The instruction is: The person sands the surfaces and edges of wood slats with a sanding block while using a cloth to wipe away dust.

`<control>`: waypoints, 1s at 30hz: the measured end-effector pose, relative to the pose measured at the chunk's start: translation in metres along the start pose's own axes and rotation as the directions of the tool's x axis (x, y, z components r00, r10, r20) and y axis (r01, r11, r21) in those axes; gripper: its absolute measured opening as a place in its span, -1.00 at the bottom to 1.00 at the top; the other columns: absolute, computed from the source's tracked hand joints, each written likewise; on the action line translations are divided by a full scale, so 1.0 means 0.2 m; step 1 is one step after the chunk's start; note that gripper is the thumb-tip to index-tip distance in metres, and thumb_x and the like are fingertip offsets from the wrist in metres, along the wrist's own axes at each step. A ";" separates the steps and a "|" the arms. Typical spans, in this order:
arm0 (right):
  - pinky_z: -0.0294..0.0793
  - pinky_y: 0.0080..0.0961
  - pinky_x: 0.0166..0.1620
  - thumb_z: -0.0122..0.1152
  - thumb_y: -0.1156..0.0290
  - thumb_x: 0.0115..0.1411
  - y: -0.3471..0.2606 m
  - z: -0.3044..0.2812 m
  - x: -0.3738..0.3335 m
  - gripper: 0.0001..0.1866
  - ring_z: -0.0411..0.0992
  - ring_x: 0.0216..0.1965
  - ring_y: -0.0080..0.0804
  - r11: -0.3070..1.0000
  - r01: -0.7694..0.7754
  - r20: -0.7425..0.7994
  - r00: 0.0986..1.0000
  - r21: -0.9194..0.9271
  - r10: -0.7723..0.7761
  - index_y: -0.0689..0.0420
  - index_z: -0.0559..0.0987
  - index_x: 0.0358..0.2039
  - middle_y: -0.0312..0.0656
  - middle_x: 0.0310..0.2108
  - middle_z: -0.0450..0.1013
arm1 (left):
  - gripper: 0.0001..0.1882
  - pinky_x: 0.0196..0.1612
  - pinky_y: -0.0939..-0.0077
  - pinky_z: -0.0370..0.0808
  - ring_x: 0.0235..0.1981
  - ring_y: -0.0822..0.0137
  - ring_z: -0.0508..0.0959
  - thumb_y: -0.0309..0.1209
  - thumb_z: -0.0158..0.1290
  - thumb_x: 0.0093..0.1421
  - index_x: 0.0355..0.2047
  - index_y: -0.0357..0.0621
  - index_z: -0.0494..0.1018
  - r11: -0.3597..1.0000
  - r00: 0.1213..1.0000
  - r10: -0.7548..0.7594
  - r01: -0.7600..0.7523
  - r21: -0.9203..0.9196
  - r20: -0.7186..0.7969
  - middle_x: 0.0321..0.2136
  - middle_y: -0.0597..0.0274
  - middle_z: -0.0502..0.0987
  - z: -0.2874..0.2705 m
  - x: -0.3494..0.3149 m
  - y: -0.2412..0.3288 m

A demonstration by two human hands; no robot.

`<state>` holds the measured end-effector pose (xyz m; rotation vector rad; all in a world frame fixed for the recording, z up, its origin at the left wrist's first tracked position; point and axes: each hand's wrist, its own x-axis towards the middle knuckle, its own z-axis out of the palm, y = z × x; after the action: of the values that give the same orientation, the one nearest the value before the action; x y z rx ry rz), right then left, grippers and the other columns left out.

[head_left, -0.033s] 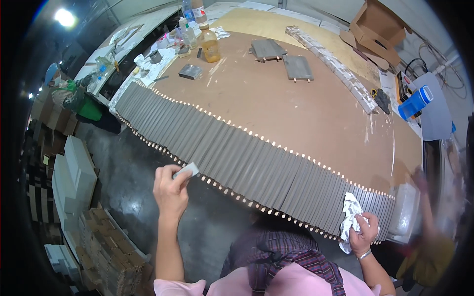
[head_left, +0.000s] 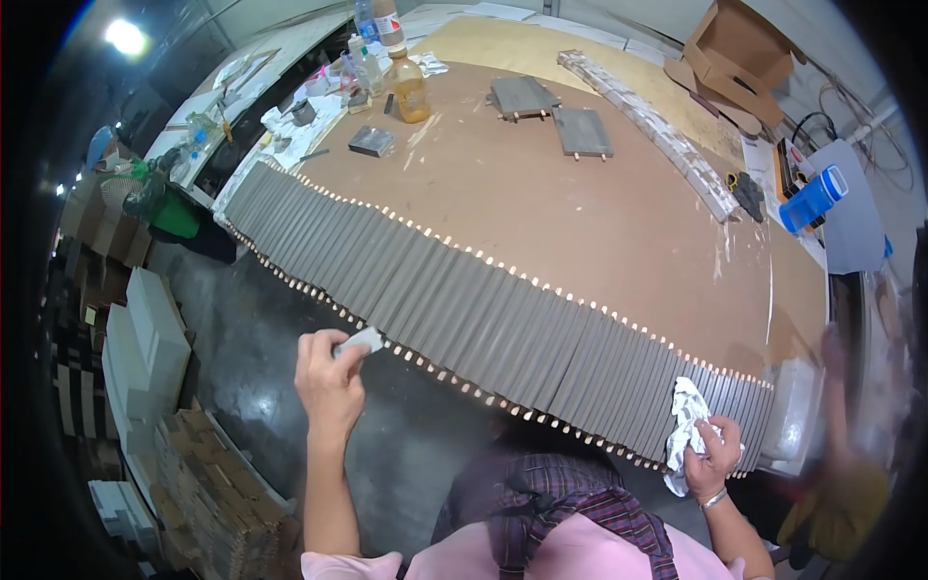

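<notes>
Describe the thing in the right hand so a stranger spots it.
Find the long row of grey slats along the near edge of the table. Near its right end, the right hand holds a crumpled white wad, shapeless against the straight slats.

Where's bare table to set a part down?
Widest: brown table between the grey slats and flat grey boards; smaller patch between those boards and the amber bottle. Crowded: far-left corner beyond that bottle, right edge around the blue jug, and the near edge, where slats lie and the right hand holds the white wad.
</notes>
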<state>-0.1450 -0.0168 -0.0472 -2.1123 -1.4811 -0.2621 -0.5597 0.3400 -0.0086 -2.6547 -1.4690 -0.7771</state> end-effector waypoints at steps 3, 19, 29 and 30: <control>0.46 -0.17 -0.21 0.29 0.47 -0.27 -0.01 0.00 -0.01 -0.55 0.46 -0.22 0.03 1.000 -0.003 -0.005 1.000 0.005 0.003 0.18 0.67 -0.23 0.03 -0.23 0.48 | -0.70 -0.18 0.22 0.52 -0.18 0.11 0.52 -0.62 0.27 -0.05 -0.29 0.01 0.67 1.000 0.998 0.000 -0.001 -0.009 -0.061 -0.26 0.25 0.55 -0.03 0.03 0.02; 0.45 -0.18 -0.24 0.30 0.46 -0.29 0.00 0.00 -0.01 -0.53 0.46 -0.25 0.01 1.000 -0.011 -0.002 1.000 0.024 0.011 0.21 0.68 -0.23 0.05 -0.23 0.48 | -0.76 -0.14 0.52 0.50 -0.23 0.40 0.55 -0.66 0.19 0.18 -0.13 -0.25 0.63 0.673 0.842 -0.538 0.450 -0.587 0.028 -0.26 0.29 0.61 0.00 -0.32 -0.23; 0.41 -0.17 -0.23 0.29 0.47 -0.29 0.01 0.01 -0.02 -0.53 0.44 -0.23 0.03 0.999 -0.020 -0.003 1.000 0.033 0.020 0.22 0.67 -0.24 0.05 -0.23 0.47 | -0.72 -0.17 0.43 0.60 -0.24 0.36 0.62 -0.39 -0.03 0.45 0.07 -0.24 0.50 -0.137 0.629 -0.698 0.351 -0.926 0.342 -0.18 0.09 0.64 0.01 -0.34 -0.20; 0.41 -0.17 -0.23 0.29 0.47 -0.29 0.01 0.01 -0.02 -0.53 0.44 -0.23 0.03 0.999 -0.015 -0.009 1.000 0.040 0.016 0.22 0.67 -0.24 0.05 -0.23 0.47 | -0.70 -0.18 0.38 0.62 -0.26 0.31 0.63 -0.36 -0.07 0.46 0.10 -0.22 0.47 -0.214 0.622 -0.684 0.328 -0.920 0.381 -0.16 0.02 0.64 0.01 -0.35 -0.21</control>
<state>-0.1448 -0.0195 -0.0506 -2.0876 -1.4520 -0.2346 -0.6226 0.3092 -0.0497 -1.6223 -2.6036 -3.1801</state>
